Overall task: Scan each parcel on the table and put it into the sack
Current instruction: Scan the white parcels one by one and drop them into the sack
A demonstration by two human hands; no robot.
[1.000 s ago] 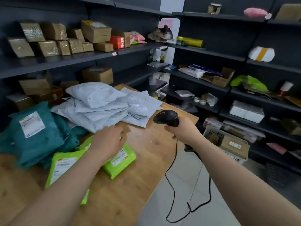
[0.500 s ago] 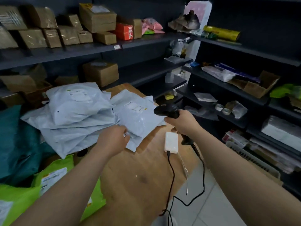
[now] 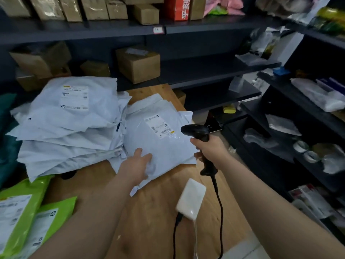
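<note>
A pale grey parcel (image 3: 164,144) with a white label lies on the wooden table (image 3: 149,212), right of a stack of grey parcels (image 3: 71,124). My left hand (image 3: 137,165) grips its near edge, thumb on top. My right hand (image 3: 209,148) holds a black barcode scanner (image 3: 196,130) by its handle, its head close to the parcel's label. Green parcels (image 3: 28,219) lie at the near left. No sack is in view.
A white power bank (image 3: 190,199) lies on the table with a black cable running off the front edge. Teal parcels (image 3: 7,143) lie at the far left. Dark shelves with cardboard boxes (image 3: 138,64) stand behind the table, more shelves to the right.
My left hand has left the green parcel and taken hold of the grey parcel's near edge. The scanner has come up to the parcel's label. My view has swung down and left.
</note>
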